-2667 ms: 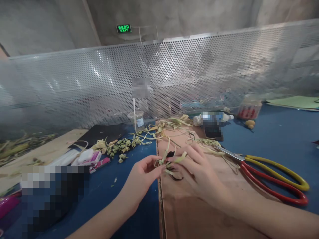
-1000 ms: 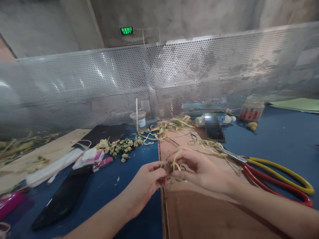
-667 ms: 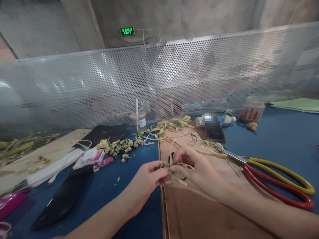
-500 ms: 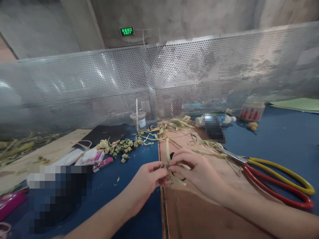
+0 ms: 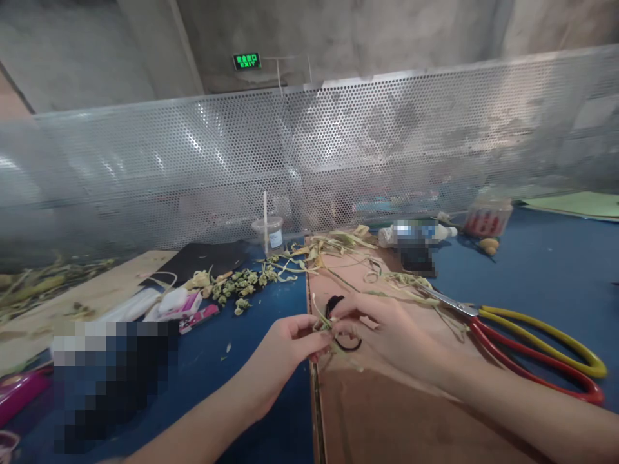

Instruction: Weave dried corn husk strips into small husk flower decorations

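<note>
Over the brown board (image 5: 387,412) your left hand (image 5: 283,351) and right hand (image 5: 387,332) pinch a small knot of green leaf strips (image 5: 323,320) between their fingertips, a black loop (image 5: 344,341) beneath; scissors (image 5: 522,335) lie well right

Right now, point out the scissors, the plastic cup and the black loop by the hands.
scissors (image 5: 527,335): head view, red handle.
plastic cup (image 5: 270,234): head view, clear wall.
black loop (image 5: 349,344): head view, lower curve.

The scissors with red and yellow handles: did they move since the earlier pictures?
No. The scissors lie in the same spot, blades on the brown board and handles over the blue table.
</note>
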`<state>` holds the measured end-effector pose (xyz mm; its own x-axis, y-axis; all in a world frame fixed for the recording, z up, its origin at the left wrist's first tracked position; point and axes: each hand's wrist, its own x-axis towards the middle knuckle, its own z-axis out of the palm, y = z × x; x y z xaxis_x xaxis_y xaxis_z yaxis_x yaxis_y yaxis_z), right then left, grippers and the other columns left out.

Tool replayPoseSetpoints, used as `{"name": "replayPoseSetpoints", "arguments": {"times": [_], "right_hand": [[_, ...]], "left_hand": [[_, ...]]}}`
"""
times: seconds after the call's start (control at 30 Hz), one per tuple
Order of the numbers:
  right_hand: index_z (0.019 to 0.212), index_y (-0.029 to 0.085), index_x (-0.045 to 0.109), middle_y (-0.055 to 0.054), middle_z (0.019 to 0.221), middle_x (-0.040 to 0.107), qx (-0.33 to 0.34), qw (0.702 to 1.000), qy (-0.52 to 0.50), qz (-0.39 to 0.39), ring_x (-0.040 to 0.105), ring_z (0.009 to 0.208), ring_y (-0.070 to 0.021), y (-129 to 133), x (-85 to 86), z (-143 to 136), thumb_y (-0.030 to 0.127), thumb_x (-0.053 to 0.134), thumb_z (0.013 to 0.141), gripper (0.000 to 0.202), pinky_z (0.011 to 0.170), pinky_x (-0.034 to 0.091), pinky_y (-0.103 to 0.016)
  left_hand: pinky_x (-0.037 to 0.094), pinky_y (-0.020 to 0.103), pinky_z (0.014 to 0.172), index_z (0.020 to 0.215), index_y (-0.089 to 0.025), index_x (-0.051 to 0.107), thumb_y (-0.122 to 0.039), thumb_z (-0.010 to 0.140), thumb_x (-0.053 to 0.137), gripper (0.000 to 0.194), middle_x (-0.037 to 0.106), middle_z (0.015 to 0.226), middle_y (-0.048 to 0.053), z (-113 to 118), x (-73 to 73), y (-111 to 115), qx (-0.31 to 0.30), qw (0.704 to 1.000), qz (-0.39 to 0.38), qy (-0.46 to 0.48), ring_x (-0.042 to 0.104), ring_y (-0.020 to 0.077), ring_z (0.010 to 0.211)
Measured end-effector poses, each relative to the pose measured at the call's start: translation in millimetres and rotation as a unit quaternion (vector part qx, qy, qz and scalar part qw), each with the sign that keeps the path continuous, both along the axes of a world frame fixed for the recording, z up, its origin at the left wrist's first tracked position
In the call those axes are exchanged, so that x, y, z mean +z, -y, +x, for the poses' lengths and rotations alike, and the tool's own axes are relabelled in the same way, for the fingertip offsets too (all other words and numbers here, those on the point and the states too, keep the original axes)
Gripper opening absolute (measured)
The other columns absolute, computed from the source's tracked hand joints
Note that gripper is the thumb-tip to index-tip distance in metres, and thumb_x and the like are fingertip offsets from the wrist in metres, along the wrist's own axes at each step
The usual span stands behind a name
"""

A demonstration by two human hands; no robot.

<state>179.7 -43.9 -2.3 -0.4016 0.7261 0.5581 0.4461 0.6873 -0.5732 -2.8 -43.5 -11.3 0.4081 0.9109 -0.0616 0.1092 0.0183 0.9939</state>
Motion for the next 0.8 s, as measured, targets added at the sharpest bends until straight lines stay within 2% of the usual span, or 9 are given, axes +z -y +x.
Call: {"name": "replayPoseSetpoints", "arguments": {"times": [0.13,0.2,0.33,0.5,0.7,0.8], "right_hand": [[0.089,0.018,0.065,-0.002,0.078,0.065,0.033,0.992,-0.012,0.123,0.059,0.071,-0.0098,-2.0,-7.9,-2.3,0.013,0.047,0.084,0.019,0.063,0.048,-0.02],[0.094,0.017,0.065,-0.004,0.079,0.064,0.032,0.989,-0.018,0.145,0.059,0.071,-0.0102,-2.3,-11.5,-3.7,0.015,0.046,0.085,0.021,0.063,0.048,-0.021],[0.09,0.019,0.064,-0.003,0.077,0.062,-0.004,0.992,-0.017,0.123,0.057,0.068,-0.0105,-1.3,-15.0,-7.0,0.015,0.046,0.084,0.019,0.062,0.047,-0.022],[0.09,0.019,0.063,-0.005,0.081,0.06,-0.011,0.992,-0.028,0.126,0.056,0.07,-0.0118,-0.3,-16.8,-10.6,0.009,0.046,0.079,0.023,0.061,0.047,-0.023],[0.097,0.017,0.061,-0.007,0.087,0.059,0.018,0.995,-0.018,0.101,0.056,0.072,-0.0125,1.9,-16.2,-11.9,0.01,0.046,0.079,0.024,0.055,0.046,-0.022],[0.097,0.017,0.06,-0.007,0.088,0.059,0.024,0.995,-0.016,0.095,0.057,0.075,-0.013,2.4,-13.7,-11.1,0.012,0.044,0.082,0.022,0.061,0.047,-0.024]], "left_hand": [[0.031,0.023,0.06,0.084,-0.014,0.066,-0.029,0.073,0.059,0.019,0.055,0.07,0.001,1.3,1.9,1.3,-0.004,1.0,-0.009,0.006,0.042,0.0114,0.064],[0.031,0.024,0.06,0.087,-0.014,0.066,-0.028,0.073,0.059,0.022,0.057,0.072,0.002,2.2,3.5,2.1,-0.006,1.0,-0.009,0.014,0.042,0.0121,0.065],[0.031,0.024,0.06,0.084,-0.014,0.067,-0.029,0.073,0.059,0.02,0.055,0.069,0.001,3.0,5.8,3.0,-0.008,1.0,-0.002,0.02,0.041,0.012,0.063],[0.031,0.023,0.06,0.083,-0.015,0.068,-0.028,0.072,0.059,0.019,0.055,0.068,0.0,2.9,7.4,3.4,0.0,1.0,0.003,0.011,0.04,0.0119,0.063],[0.031,0.023,0.058,0.07,-0.015,0.065,-0.027,0.072,0.057,0.015,0.05,0.061,-0.002,3.0,9.8,3.4,0.011,1.0,0.02,0.007,0.039,0.0111,0.06],[0.031,0.023,0.058,0.07,-0.015,0.064,-0.025,0.072,0.058,0.012,0.05,0.06,-0.002,2.7,10.7,3.8,0.01,1.0,0.022,0.003,0.039,0.0109,0.059]]}}
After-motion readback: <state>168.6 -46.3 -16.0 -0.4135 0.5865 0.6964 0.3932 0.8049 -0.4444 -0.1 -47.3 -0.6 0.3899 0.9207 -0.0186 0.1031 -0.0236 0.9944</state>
